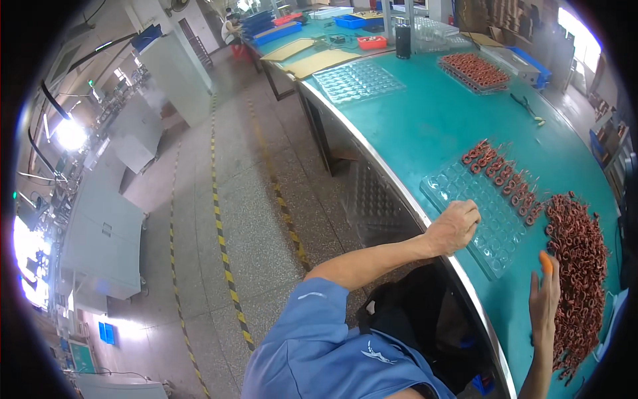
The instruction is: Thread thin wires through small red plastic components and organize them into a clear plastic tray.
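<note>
Tray [498,243] nr L hand [456,228], tbl edge [474,294]

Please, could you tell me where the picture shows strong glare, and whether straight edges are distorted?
Head view: the bright light at left and bright opening at upper right are washed out; head view: the clear tray beside the left hand has small glints; head view: the green table's edge bows.
</note>
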### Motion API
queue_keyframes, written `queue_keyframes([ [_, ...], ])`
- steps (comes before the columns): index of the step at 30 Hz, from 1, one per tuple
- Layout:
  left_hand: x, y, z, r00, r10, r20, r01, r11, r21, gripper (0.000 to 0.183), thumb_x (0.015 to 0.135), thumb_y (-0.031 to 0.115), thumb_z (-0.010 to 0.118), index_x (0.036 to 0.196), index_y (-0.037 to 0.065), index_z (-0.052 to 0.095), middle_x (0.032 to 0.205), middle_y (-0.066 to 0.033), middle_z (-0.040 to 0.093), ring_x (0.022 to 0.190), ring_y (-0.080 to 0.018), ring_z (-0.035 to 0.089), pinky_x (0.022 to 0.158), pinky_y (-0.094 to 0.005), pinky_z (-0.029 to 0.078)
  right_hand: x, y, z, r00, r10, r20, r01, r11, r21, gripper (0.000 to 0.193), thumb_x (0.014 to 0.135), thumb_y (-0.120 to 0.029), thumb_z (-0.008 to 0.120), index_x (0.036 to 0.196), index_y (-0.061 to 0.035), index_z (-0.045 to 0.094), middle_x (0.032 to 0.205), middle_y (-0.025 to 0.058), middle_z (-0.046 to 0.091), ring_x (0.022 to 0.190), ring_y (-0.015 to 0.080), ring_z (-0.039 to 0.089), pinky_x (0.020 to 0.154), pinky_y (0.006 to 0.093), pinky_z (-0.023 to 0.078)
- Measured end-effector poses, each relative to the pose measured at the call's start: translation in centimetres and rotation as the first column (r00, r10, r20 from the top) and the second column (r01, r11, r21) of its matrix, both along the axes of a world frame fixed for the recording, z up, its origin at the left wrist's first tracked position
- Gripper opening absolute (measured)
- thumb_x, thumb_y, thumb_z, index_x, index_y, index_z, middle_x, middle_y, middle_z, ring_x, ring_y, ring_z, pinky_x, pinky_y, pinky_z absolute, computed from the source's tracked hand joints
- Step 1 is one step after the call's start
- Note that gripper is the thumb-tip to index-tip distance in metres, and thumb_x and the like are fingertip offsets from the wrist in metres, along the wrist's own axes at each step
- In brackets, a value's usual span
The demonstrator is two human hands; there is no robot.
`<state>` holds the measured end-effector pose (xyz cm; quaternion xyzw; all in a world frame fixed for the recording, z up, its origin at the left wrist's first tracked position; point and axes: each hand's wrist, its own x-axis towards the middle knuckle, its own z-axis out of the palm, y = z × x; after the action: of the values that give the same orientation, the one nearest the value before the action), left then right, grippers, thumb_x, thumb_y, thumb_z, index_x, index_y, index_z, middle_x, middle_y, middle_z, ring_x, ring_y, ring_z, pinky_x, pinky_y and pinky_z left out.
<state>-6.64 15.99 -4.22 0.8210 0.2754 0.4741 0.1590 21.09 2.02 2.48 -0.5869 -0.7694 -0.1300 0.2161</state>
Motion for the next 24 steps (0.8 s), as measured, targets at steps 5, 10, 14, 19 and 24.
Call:
queue_keyframes([
  [5,0.6,0.3,-0.3,0.999,0.009,-0.031,-0.008,0.999,0.039,0.008,0.080,0.003,0.059,0.088,0.003,0.058,0.095,-0.0096,0.055,0.092,-0.0291,0.056,0.084,-0.0387,0.043,5.2,-8.5,-4.7,0.847,-0.407,0.342,0.483,0.858,-0.176,0.042,0.086,-0.003,0.060,0.126,0.0062,0.049,0.132,0.0201,0.047,0.127,0.0355,0.044,0.101,0.0434,0.041],
  [10,0.6,0.2,-0.5,0.998,0.032,-0.057,-0.028,0.997,0.072,0.006,0.081,0.003,0.059,0.088,0.003,0.058,0.094,-0.0092,0.055,0.092,-0.0284,0.057,0.084,-0.0386,0.043,6.0,-8.3,-5.4,0.849,-0.321,0.420,0.376,0.925,-0.054,0.032,0.087,0.003,0.048,0.118,0.0074,0.054,0.120,0.0177,0.052,0.116,0.0334,0.050,0.095,0.0412,0.044],
  [14,0.6,0.0,-0.6,0.998,0.040,-0.055,-0.036,0.996,0.079,0.006,0.082,0.003,0.059,0.088,0.003,0.059,0.094,-0.0094,0.055,0.092,-0.0285,0.057,0.084,-0.0386,0.043,6.2,-7.5,-4.5,0.884,-0.299,0.358,0.349,0.933,-0.083,0.034,0.084,0.005,0.049,0.116,0.0071,0.056,0.106,0.0161,0.052,0.102,0.0315,0.052,0.087,0.0407,0.046],
  [19,0.6,0.1,-0.6,0.998,0.031,-0.059,-0.027,0.998,0.065,0.005,0.082,0.004,0.058,0.087,0.003,0.059,0.094,-0.0096,0.055,0.092,-0.0287,0.056,0.084,-0.0386,0.043,7.1,-7.9,-4.6,0.810,-0.335,0.481,0.401,0.915,-0.039,0.030,0.082,0.004,0.050,0.111,0.0047,0.057,0.097,0.0155,0.053,0.096,0.0307,0.053,0.079,0.0392,0.046],
  [24,0.6,0.2,-0.8,0.999,0.013,-0.044,-0.010,0.998,0.062,0.004,0.082,0.004,0.058,0.086,0.004,0.057,0.092,-0.0120,0.053,0.092,-0.0313,0.055,0.085,-0.0412,0.043,7.6,-7.3,-2.8,0.940,-0.294,0.172,0.315,0.942,-0.114,0.027,0.082,0.006,0.054,0.109,0.0031,0.058,0.095,0.0147,0.056,0.094,0.0308,0.054,0.080,0.0401,0.046],
])
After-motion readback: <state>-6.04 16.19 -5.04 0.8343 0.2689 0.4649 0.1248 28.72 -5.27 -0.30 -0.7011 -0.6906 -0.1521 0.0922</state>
